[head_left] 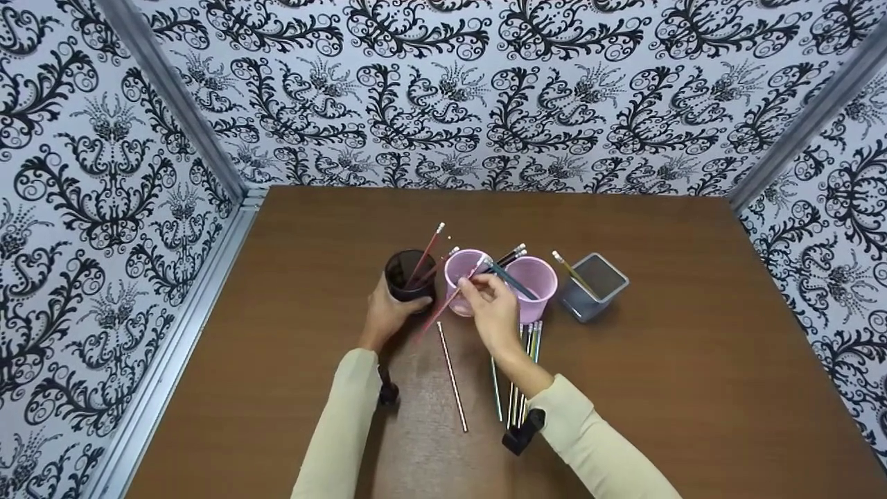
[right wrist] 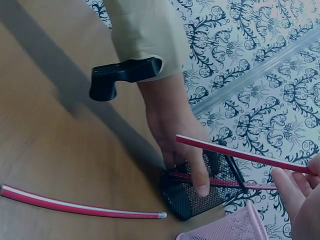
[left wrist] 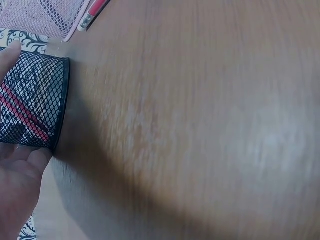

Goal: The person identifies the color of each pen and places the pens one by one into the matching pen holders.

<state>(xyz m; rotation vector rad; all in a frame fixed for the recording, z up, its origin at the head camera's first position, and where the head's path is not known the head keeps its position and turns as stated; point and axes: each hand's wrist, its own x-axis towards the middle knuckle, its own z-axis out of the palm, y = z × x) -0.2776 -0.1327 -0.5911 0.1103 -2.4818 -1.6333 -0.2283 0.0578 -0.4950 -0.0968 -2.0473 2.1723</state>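
Observation:
My left hand (head_left: 387,313) grips a round black mesh pencil cup (left wrist: 47,82), with the thumb across its near side. Two red pencils (head_left: 429,248) lean inside that cup. Between thumb and fingers, my right hand (head_left: 495,312) pinches a red pencil (right wrist: 235,154) with a white stripe. This pencil slants in front of a pink mesh cup (head_left: 456,260), its eraser end up and its lower end toward me. Another red-and-white pencil (head_left: 452,378) lies on the table between my forearms.
A second pink mesh cup (head_left: 547,284) holds dark pencils (head_left: 511,278). To its right, a square grey mesh cup (head_left: 589,305) has a yellow pencil (head_left: 572,270) leaning in it. Several pencils (head_left: 523,388) lie beneath my right wrist. Patterned walls (head_left: 485,90) border the wooden table (head_left: 332,229).

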